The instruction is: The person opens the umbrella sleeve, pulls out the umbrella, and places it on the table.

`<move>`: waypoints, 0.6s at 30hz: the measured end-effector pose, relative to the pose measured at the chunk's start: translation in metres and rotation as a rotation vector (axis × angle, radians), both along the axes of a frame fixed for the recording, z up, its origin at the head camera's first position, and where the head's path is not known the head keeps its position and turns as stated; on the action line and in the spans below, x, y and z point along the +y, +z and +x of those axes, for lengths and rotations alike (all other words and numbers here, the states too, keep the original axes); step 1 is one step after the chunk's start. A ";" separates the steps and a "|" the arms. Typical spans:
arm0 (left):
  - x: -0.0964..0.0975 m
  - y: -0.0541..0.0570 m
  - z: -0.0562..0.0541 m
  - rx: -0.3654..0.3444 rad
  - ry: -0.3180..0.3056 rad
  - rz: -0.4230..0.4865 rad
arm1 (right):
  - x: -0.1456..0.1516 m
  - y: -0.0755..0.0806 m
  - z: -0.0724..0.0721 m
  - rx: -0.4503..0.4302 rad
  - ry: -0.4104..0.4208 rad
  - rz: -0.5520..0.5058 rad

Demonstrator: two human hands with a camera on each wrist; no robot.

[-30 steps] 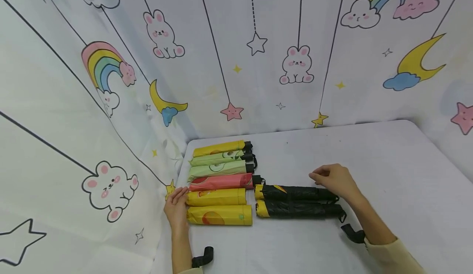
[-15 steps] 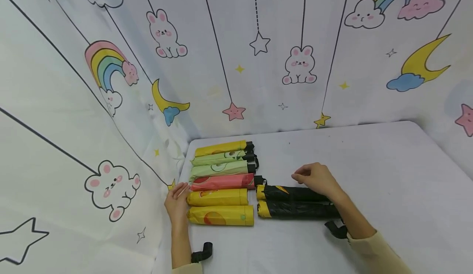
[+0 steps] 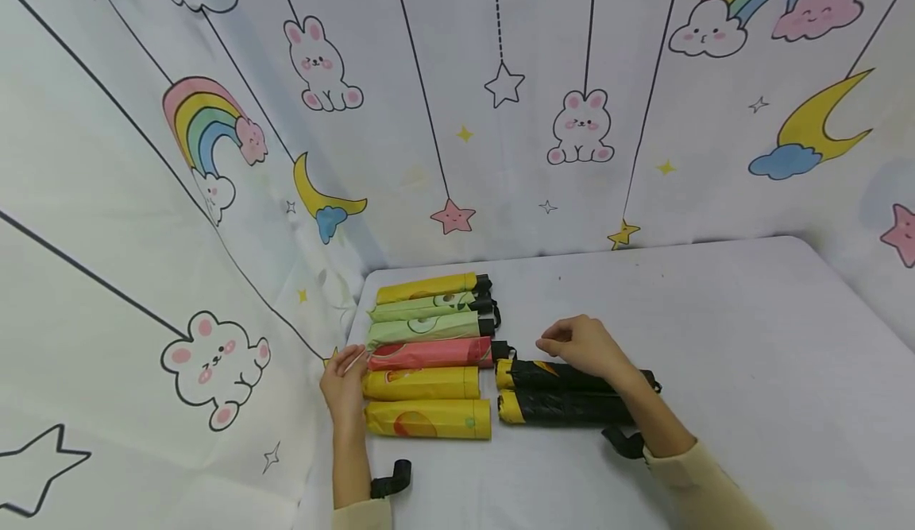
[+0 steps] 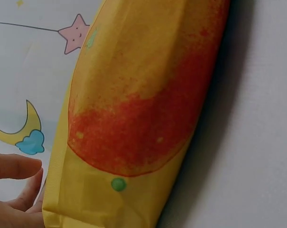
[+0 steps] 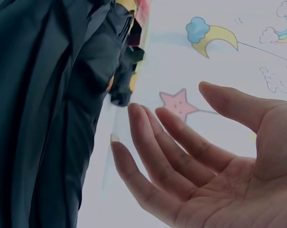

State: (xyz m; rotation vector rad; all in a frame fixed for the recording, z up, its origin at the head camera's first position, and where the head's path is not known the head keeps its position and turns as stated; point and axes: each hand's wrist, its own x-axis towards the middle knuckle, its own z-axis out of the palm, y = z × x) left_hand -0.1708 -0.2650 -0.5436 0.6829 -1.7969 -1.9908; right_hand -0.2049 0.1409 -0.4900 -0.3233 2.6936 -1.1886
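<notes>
Folded umbrellas lie in a column on the left of the table. From the back come a yellow one (image 3: 425,286), two green ones printed with avocados (image 3: 429,326), a red one (image 3: 429,353) and two more yellow ones (image 3: 422,420). My left hand (image 3: 343,383) is at the left ends of the red and upper front yellow umbrellas; contact is unclear. In the left wrist view a mango-printed umbrella (image 4: 134,104) fills the middle. My right hand (image 3: 582,347), fingers loosely bent and holding nothing, hovers over two black-and-yellow folded umbrellas (image 3: 565,408), right of the red one's black handle (image 3: 500,350).
A white-covered table (image 3: 750,339) stretches to the right. Behind and to the left hangs a white cloth (image 3: 400,133) printed with rabbits, stars and rainbows. A black camera mount (image 3: 391,480) sits on the left wrist, and another (image 3: 623,442) on the right.
My right hand has moved left above the black umbrellas, towards the red umbrella's handle. My left hand stays at the column's left ends, shifting only slightly. The umbrellas keep their places.
</notes>
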 end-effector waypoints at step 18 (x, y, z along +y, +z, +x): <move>0.000 -0.009 -0.012 0.009 -0.017 -0.039 | -0.035 -0.007 -0.009 -0.010 0.013 0.017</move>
